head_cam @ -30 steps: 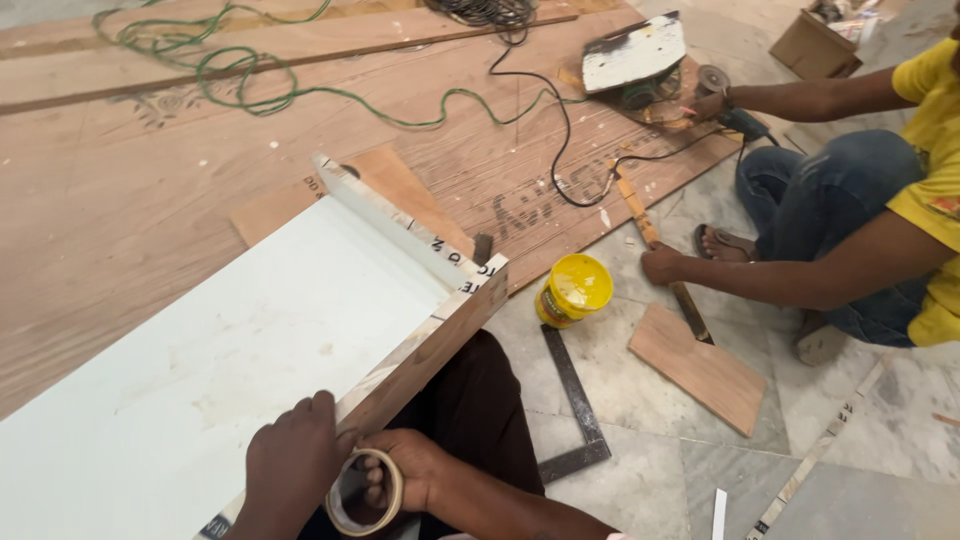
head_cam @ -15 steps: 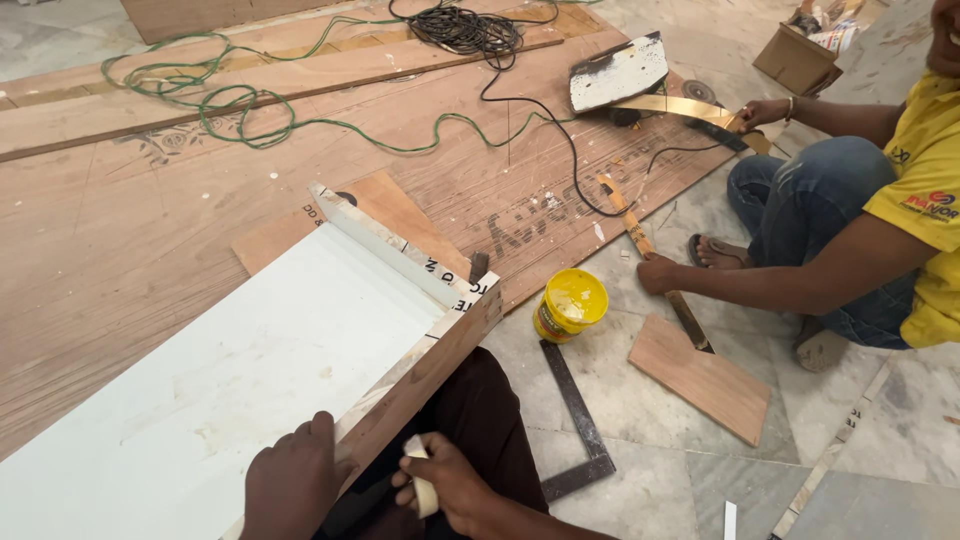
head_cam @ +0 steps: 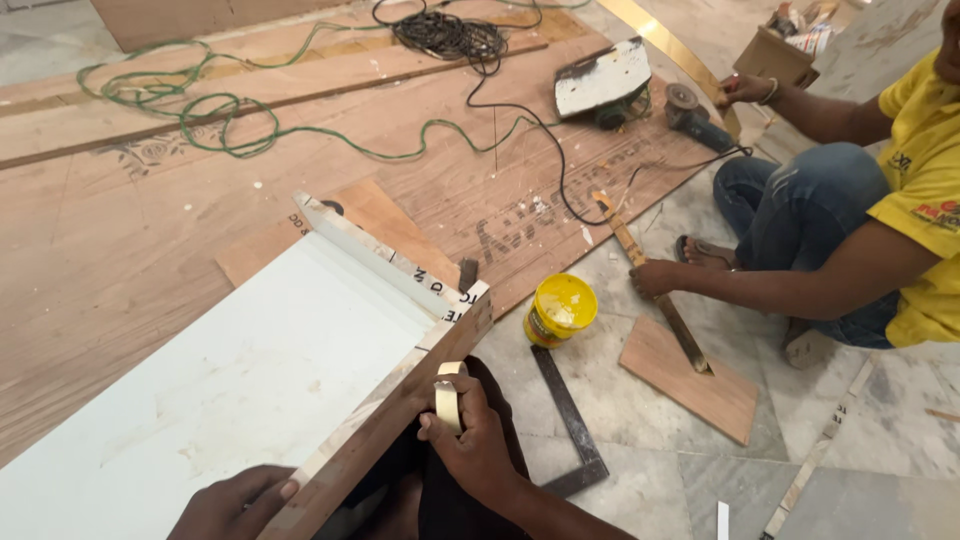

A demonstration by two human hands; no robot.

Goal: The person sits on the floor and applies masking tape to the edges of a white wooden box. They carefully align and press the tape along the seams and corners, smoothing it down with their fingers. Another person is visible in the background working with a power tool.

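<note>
My right hand (head_cam: 478, 445) grips a roll of pale masking tape (head_cam: 449, 396), held edge-on against the wooden side of a white laminated board (head_cam: 220, 390). That side is a brown wood strip (head_cam: 400, 425) running along the board's near edge. My left hand (head_cam: 232, 505) rests on the board's lower end, fingers curled at the strip. A white strip with dark print (head_cam: 385, 255) lies across the board's far end.
A yellow glue tub (head_cam: 560, 308) and a metal try square (head_cam: 570, 420) lie on the tiled floor right of me. A person in yellow (head_cam: 890, 230) sits there, one hand on a ruler (head_cam: 650, 280) over a small plywood piece (head_cam: 690, 375). Power tools (head_cam: 605, 85) and cables (head_cam: 300, 120) lie on plywood sheets.
My right hand has brought the tape roll up from my lap to the board's wooden edge. The view has tilted up, showing more of the far plywood and cables.
</note>
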